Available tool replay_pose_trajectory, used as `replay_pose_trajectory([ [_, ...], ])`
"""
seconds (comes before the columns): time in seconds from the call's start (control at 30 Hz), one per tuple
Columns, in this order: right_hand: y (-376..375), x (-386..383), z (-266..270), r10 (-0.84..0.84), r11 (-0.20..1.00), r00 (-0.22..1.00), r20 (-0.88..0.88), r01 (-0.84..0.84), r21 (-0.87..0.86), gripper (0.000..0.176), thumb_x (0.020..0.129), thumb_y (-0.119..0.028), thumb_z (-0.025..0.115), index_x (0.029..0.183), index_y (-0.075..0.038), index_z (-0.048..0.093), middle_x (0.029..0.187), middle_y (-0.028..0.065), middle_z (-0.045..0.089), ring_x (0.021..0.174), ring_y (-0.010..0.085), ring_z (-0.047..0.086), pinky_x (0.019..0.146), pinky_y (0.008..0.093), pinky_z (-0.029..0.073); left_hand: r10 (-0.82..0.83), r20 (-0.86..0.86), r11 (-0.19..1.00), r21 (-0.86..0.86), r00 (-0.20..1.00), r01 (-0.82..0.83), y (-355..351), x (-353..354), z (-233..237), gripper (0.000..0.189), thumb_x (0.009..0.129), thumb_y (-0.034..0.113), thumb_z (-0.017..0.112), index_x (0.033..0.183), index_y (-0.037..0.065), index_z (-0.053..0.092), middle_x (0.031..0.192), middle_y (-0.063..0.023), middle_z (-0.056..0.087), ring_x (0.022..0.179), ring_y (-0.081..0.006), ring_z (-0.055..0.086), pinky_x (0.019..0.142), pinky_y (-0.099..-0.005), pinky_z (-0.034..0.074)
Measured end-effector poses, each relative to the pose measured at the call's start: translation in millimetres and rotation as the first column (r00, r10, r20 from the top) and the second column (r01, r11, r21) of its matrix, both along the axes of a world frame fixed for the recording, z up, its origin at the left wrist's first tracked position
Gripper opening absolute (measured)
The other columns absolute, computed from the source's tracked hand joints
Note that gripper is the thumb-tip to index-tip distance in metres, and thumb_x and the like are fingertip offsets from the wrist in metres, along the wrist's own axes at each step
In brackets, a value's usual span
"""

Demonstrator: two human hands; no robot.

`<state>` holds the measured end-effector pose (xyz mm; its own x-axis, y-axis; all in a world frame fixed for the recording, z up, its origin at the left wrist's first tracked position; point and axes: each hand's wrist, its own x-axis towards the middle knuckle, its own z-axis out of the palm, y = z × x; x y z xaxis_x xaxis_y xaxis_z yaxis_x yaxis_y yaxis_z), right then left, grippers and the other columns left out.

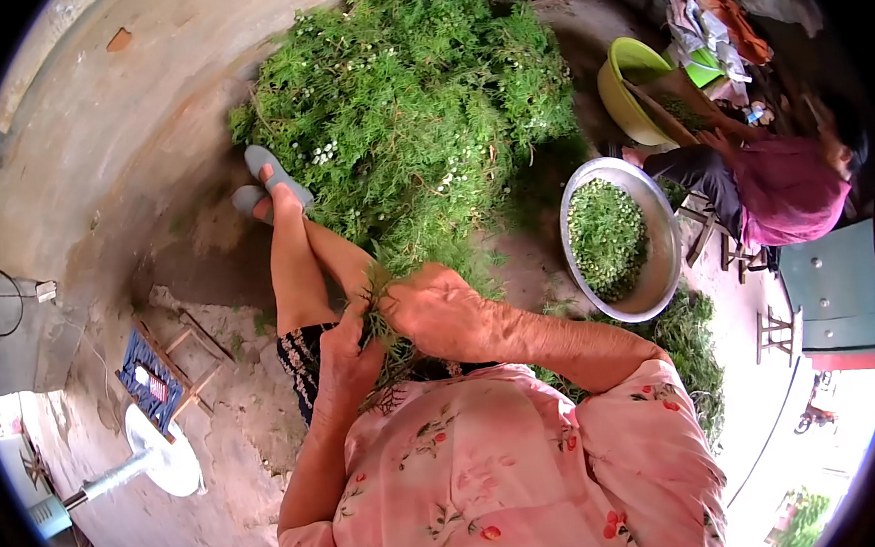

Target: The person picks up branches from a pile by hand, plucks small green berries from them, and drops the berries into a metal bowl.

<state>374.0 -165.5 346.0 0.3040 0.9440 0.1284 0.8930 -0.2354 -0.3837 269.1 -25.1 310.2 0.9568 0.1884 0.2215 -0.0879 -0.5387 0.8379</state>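
- Between the two hands, above the lap, a thin bunch of feathery green sprigs (395, 358) is lying directly at the fingers, leaving no gap to either side; its long axis is running roughly from the pink floral shirt (478, 441) outward toward the heap.
- At the bunch's left side, the left hand (350, 354) is pinching it; at its right side, the right hand (435, 314) is curling its fingers round it, knuckles facing up. Both are touching it, so neither is nearer; leaves and knuckles are hiding the exact fingertip contact.
- Beyond the hands, a large heap of feathery green plants with small pale heads (417, 104) is covering the floor (527, 268) toward the foot of the beige plaster wall (100, 154).
- Right of the heap, a round silver metal basin (666, 280) is holding loose green pieces (606, 238); the right forearm is stretching past its near rim.
- Toward the heap's left edge, bare legs are crossing, ending in grey slip-on shoes (281, 178).
- Farther right, a person in a dark magenta top (788, 187) is sitting beside a round yellow tub (619, 102).
- Nothing visible is standing between fingers and bunch.
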Motion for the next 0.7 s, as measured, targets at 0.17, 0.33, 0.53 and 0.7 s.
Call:
replay_pose_trajectory([
  [0.17, -29.7, -4.4, -0.7, 0.138, 0.984, 0.988, -0.065, -0.13, 0.12, 0.012, 0.063, 0.001, 0.056, 0.075, 0.001, 0.056, 0.068, 0.0134, 0.056, 0.061, 0.029, 0.058, 0.051, 0.037, 0.046, -0.277, -0.174, 0.957, -0.133, 0.945, 0.256, 2.7, -4.0, 39.4, 0.023, 0.073, 0.006, 0.065, 0.094, 0.002, 0.06, 0.073, -0.0158, 0.059, 0.065, -0.033, 0.058, 0.055, -0.0329, 0.045],
  [0.33, -44.3, -14.8, 20.3, 0.152, 0.959, 0.975, -0.159, -0.107, 0.263, 0.012, 0.064, -0.003, 0.056, 0.076, -0.001, 0.054, 0.065, 0.0113, 0.055, 0.062, 0.0296, 0.058, 0.055, 0.0369, 0.047, -0.391, -0.222, 0.916, -0.003, 0.893, 0.4, 2.4, -12.4, 60.4, 0.017, 0.073, 0.005, 0.065, 0.09, 0.004, 0.063, 0.073, -0.0131, 0.061, 0.063, -0.0283, 0.059, 0.057, -0.0313, 0.046],
  [0.53, -64.1, -32.4, 27.2, 0.224, 0.974, 0.954, -0.198, -0.219, 0.049, 0.008, 0.07, -0.006, 0.051, 0.077, -0.002, 0.052, 0.071, 0.0136, 0.056, 0.069, 0.0293, 0.059, 0.059, 0.0374, 0.047, -0.517, -0.252, 0.853, -0.075, 0.818, 0.517, 0.6, -26.8, 68.2, 0.021, 0.071, 0.004, 0.066, 0.092, 0.004, 0.062, 0.071, -0.013, 0.06, 0.064, -0.0297, 0.06, 0.054, -0.0335, 0.047],
  [0.7, -78.5, -29.3, 38.5, 0.21, 0.97, 0.925, -0.315, -0.237, -0.048, 0.008, 0.073, -0.009, 0.051, 0.078, -0.004, 0.053, 0.073, 0.0112, 0.054, 0.069, 0.0283, 0.057, 0.059, 0.0368, 0.046, -0.56, -0.259, 0.816, -0.012, 0.787, 0.577, -4.2, -30.1, 75.3, 0.032, 0.06, 0.0, 0.066, 0.092, 0.003, 0.062, 0.073, -0.0123, 0.061, 0.066, -0.0302, 0.061, 0.057, -0.0346, 0.049],
])
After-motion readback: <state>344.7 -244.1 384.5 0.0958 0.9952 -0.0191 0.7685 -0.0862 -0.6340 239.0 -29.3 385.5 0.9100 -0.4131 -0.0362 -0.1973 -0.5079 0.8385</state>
